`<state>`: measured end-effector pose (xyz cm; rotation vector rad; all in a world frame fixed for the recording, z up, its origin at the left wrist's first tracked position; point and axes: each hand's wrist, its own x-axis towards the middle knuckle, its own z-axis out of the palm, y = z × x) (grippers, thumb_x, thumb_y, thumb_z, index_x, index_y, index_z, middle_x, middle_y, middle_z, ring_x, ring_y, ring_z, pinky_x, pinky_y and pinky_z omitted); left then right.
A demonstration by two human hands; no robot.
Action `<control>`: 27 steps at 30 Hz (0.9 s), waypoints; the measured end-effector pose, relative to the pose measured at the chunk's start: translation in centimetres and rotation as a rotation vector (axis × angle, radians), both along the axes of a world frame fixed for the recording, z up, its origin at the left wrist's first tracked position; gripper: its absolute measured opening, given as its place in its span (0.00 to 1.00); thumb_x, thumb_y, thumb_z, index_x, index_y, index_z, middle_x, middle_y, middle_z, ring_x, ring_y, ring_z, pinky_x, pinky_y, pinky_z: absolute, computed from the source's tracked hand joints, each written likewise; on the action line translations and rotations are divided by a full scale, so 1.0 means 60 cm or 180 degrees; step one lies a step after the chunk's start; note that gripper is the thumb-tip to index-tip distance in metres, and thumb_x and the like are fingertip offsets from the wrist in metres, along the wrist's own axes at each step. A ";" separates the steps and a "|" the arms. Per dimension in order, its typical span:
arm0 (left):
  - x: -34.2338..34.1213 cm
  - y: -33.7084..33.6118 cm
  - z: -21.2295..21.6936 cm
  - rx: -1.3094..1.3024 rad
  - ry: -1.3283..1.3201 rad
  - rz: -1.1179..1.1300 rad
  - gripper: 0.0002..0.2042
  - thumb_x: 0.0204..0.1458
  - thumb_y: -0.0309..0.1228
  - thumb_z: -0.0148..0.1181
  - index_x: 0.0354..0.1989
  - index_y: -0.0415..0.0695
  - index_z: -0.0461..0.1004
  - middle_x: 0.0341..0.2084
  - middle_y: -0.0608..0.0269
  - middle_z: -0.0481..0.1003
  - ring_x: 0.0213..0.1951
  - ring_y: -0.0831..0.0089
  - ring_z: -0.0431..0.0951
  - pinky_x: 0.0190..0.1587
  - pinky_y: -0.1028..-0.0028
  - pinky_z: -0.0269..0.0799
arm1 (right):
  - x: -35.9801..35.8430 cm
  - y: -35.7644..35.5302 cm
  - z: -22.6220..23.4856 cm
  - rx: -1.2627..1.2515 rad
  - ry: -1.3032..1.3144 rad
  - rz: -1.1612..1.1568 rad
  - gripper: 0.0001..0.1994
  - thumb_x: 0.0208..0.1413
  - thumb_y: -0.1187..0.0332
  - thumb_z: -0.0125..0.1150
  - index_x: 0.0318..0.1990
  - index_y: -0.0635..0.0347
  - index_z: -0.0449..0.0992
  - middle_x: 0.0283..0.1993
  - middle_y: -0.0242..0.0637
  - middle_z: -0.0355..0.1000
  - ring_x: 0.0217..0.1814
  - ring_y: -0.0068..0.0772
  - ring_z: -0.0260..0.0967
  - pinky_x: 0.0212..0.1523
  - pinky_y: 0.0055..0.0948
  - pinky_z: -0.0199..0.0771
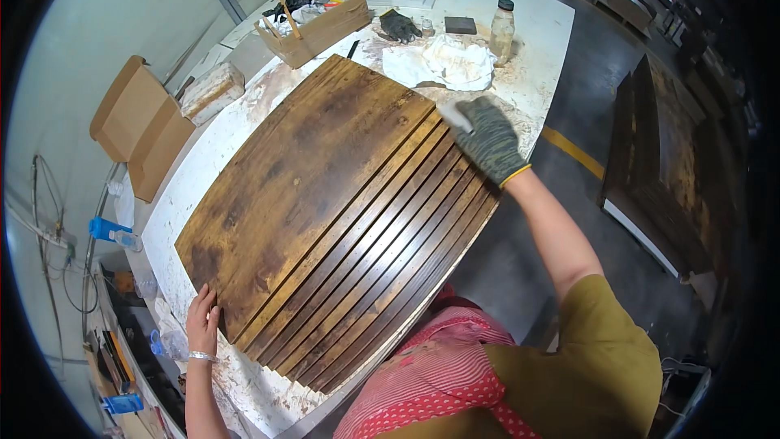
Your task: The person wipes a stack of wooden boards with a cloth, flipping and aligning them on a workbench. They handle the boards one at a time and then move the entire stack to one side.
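A stack of brown wood-grain boards (pixel 305 171) lies fanned out like steps on the white table, long edges toward me. My bare left hand (pixel 203 321), with a silver bracelet at the wrist, rests its extended fingers against the left end of the top board. At the opposite end, my right hand (pixel 490 140) wears a dark green patterned glove with a yellow cuff. Its fingers close on a small whitish piece (pixel 457 119) held at the boards' right-hand corner; the glove partly hides it, and its kind is unclear.
Behind the boards are a crumpled white cloth (pixel 447 61), a dark-lidded jar (pixel 502 32), a dark block (pixel 461 25) and a dark glove (pixel 399 26). A filled cardboard box (pixel 313 36) stands farther back; an open carton (pixel 145 134) is at left. More boards (pixel 658 187) stand stacked at right.
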<state>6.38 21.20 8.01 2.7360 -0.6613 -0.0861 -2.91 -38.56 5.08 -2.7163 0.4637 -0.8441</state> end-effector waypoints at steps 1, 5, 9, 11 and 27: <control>0.001 -0.001 -0.001 -0.0016 0.0028 0.0036 0.16 0.54 0.33 0.51 0.49 0.41 0.71 0.56 0.55 0.66 0.56 0.56 0.65 0.59 0.65 0.59 | 0.001 0.024 0.003 0.0057 0.0253 0.0118 0.19 0.50 0.61 0.56 0.46 0.63 0.72 0.43 0.48 0.69 0.48 0.49 0.65 0.49 0.40 0.67; -0.001 0.008 -0.004 -0.0042 0.0028 0.0073 0.16 0.54 0.33 0.52 0.49 0.41 0.71 0.56 0.55 0.67 0.56 0.57 0.66 0.58 0.65 0.59 | -0.024 0.096 0.019 -0.0167 0.0484 0.1118 0.20 0.50 0.59 0.56 0.47 0.62 0.72 0.42 0.50 0.68 0.46 0.49 0.66 0.47 0.40 0.68; 0.006 -0.001 0.003 0.0011 -0.0092 -0.0082 0.16 0.55 0.35 0.51 0.49 0.41 0.72 0.54 0.54 0.68 0.56 0.57 0.66 0.58 0.66 0.59 | -0.002 0.039 0.014 -0.0012 0.0108 0.0246 0.19 0.49 0.61 0.56 0.46 0.63 0.72 0.43 0.51 0.69 0.45 0.50 0.67 0.48 0.40 0.67; 0.007 0.002 0.002 0.0035 -0.0110 -0.0116 0.16 0.55 0.34 0.51 0.48 0.42 0.73 0.54 0.54 0.68 0.55 0.57 0.66 0.58 0.65 0.60 | -0.003 0.060 0.020 0.0130 0.0374 0.0141 0.19 0.49 0.61 0.56 0.46 0.63 0.73 0.43 0.51 0.69 0.45 0.50 0.67 0.48 0.41 0.67; 0.025 0.037 -0.004 -0.0204 -0.0568 -0.0651 0.13 0.55 0.35 0.49 0.45 0.44 0.75 0.49 0.61 0.73 0.49 0.61 0.71 0.53 0.67 0.65 | -0.061 0.590 0.028 0.0020 0.0516 0.1726 0.19 0.45 0.63 0.57 0.42 0.66 0.71 0.41 0.47 0.68 0.41 0.46 0.67 0.43 0.40 0.67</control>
